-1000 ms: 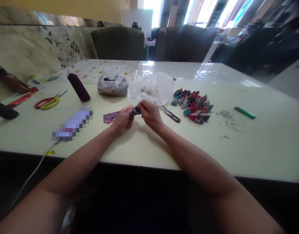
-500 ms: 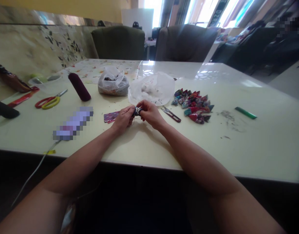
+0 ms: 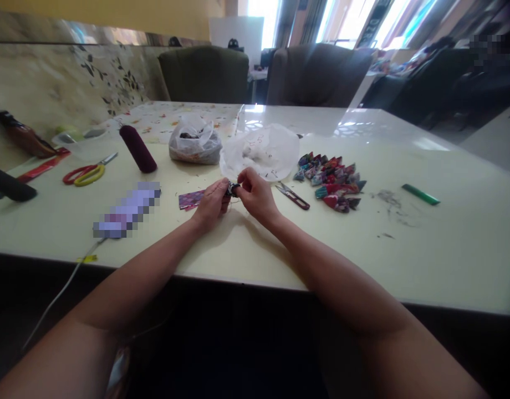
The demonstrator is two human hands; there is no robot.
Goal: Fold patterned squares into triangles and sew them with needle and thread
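My left hand (image 3: pixel 211 206) is closed around a small dark piece of cloth with a white pattern (image 3: pixel 231 190). At the cloth's right edge, my right hand (image 3: pixel 257 195) has its thumb and fingers pinched together; what sits between them is too small to make out. A thin thread (image 3: pixel 235 201) hangs below the cloth, between the hands. Flat on the table to the left of my left hand lies purple patterned fabric (image 3: pixel 190 200). Thread snips (image 3: pixel 294 197) rest just right of my right hand.
Several small stuffed fabric pieces (image 3: pixel 332 180) lie in rows on the right, before a green strip (image 3: pixel 420 194). Behind my hands are a white plastic bag with stuffing (image 3: pixel 259 152) and a filled bag (image 3: pixel 195 145). Leftward are scissors (image 3: pixel 88 173), a maroon cylinder (image 3: pixel 138 149) and a cabled phone (image 3: pixel 128 210).
My right hand's fingers have shifted slightly up and away from the cloth's front. The cloth has turned a little in my left hand, and the view has shifted slightly.
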